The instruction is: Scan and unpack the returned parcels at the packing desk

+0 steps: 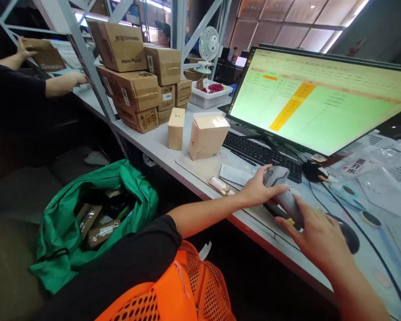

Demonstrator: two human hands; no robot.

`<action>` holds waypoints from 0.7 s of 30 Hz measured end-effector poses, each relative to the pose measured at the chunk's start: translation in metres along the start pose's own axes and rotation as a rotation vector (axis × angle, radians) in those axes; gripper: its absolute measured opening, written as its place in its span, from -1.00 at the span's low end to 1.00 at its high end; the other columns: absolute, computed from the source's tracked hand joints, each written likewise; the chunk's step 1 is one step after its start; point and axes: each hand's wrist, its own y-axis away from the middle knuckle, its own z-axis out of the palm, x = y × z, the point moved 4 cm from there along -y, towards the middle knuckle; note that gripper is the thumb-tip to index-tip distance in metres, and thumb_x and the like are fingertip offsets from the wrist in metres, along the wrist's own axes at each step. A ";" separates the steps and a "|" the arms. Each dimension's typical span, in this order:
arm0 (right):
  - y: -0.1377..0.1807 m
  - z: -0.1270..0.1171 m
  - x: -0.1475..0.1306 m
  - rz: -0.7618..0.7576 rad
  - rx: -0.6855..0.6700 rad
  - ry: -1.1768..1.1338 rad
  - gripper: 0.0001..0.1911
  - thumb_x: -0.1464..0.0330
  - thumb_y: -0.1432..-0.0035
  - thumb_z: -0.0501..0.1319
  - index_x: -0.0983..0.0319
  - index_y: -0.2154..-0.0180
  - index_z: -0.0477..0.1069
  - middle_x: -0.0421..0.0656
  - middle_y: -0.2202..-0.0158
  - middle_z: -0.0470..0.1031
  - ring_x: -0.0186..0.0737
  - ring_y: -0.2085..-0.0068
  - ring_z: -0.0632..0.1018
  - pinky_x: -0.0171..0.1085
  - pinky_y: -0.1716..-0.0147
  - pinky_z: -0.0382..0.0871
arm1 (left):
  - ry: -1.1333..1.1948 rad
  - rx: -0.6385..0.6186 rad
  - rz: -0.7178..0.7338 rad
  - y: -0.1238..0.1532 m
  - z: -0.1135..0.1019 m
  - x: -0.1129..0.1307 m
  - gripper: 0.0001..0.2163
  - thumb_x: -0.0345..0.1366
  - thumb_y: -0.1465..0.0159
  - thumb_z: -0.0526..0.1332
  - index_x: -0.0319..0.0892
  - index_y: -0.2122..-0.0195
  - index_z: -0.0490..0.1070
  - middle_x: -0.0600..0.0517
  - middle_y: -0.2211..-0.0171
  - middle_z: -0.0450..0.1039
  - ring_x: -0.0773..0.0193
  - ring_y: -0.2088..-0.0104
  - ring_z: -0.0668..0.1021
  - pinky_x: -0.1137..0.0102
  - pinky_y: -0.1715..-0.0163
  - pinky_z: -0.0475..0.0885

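My left hand (pixel 259 189) grips a grey handheld barcode scanner (pixel 280 189) lying on the white desk (pixel 160 147), thumb and fingers wrapped round its head. My right hand (pixel 317 238) hovers with fingers spread just over the scanner's handle, beside a black mouse (pixel 349 234). Whether it touches the handle I cannot tell. A black keyboard (pixel 257 154) sits just beyond, under a wide monitor (pixel 321 100) with a green and yellow spreadsheet. Two small tan boxes (pixel 207 136) stand left of the keyboard.
Stacked cardboard boxes (pixel 137 84) stand at the back left by grey shelf posts. A white basket (pixel 209 96) and a fan (pixel 207 47) sit behind. A green bag (pixel 96 218) of items lies on the floor. Another person's arms (pixel 58 84) handle a box at far left.
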 end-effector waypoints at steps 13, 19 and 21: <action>-0.011 0.075 0.108 0.377 -0.224 0.062 -0.40 0.00 -0.23 0.14 0.36 0.00 0.57 0.20 0.23 0.65 0.20 0.26 0.64 0.00 0.29 0.51 | -0.381 0.594 0.567 0.040 -0.203 0.074 -0.68 -0.06 -0.27 0.40 -0.12 0.05 0.52 -0.10 0.09 0.55 0.13 0.12 0.57 0.29 0.06 0.52; -0.021 0.078 0.093 0.503 -0.343 0.016 -0.36 0.11 -0.29 0.20 0.49 -0.16 0.49 0.38 -0.07 0.57 0.37 -0.06 0.61 0.17 -0.04 0.50 | -0.775 0.619 0.480 0.108 -0.248 0.030 -0.74 -0.01 -0.34 0.26 -0.10 0.18 0.54 -0.05 0.22 0.60 0.11 0.21 0.62 0.25 0.11 0.56; -0.013 0.055 0.075 0.527 -0.227 -0.012 -0.36 0.13 -0.28 0.22 0.50 -0.18 0.48 0.38 -0.11 0.55 0.39 -0.13 0.58 0.23 -0.12 0.46 | -0.838 0.551 0.428 0.139 -0.256 0.015 -0.79 -0.05 -0.31 0.27 -0.05 0.22 0.55 -0.04 0.25 0.62 0.07 0.22 0.64 0.21 0.12 0.58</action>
